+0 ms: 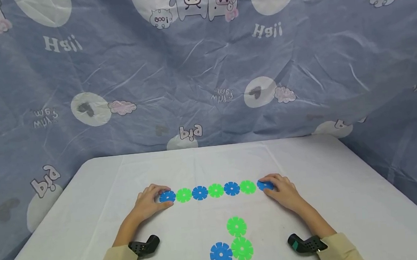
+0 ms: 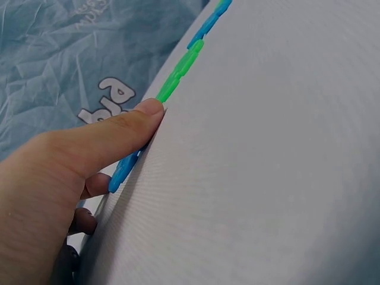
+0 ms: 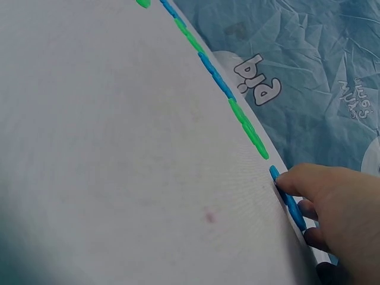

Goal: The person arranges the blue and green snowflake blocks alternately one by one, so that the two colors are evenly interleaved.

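Flat plastic snowflake discs, blue and green by turns, lie in a row across the white table. At the row's left end my left hand (image 1: pixel 149 202) has its thumb and fingers round the edges of a blue snowflake disc (image 1: pixel 167 196). A green disc (image 1: pixel 184 195) lies right beside that one. My right hand (image 1: pixel 283 191) pinches the blue snowflake disc (image 1: pixel 264 185) at the right end, its thumb on the near edge. In the right wrist view a small gap parts this blue disc (image 3: pixel 289 200) from the neighbouring green disc (image 3: pixel 248 128).
Nearer the front, two green discs (image 1: pixel 236 226) and a blue disc (image 1: pixel 221 255) lie in a loose cluster between the forearms. Behind the table (image 1: pixel 174 165) hangs a blue-grey printed cloth (image 1: pixel 188 66). Each wrist wears a black device (image 1: pixel 145 246).
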A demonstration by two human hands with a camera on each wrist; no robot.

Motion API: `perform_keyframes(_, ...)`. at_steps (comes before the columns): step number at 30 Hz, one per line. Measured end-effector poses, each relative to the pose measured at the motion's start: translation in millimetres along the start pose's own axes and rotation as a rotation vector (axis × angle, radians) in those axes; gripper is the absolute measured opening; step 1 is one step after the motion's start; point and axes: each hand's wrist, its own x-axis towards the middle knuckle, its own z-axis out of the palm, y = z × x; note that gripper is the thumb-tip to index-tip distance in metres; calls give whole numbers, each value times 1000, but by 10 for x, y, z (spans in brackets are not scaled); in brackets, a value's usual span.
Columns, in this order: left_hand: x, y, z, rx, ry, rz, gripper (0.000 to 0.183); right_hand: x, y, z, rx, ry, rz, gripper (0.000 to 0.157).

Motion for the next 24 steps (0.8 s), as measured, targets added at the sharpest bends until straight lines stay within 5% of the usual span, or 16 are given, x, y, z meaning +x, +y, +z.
perform_keyframes(24, -10, -19, 26, 5, 1, 4, 50, -19, -18, -5, 1, -13, 3, 32)
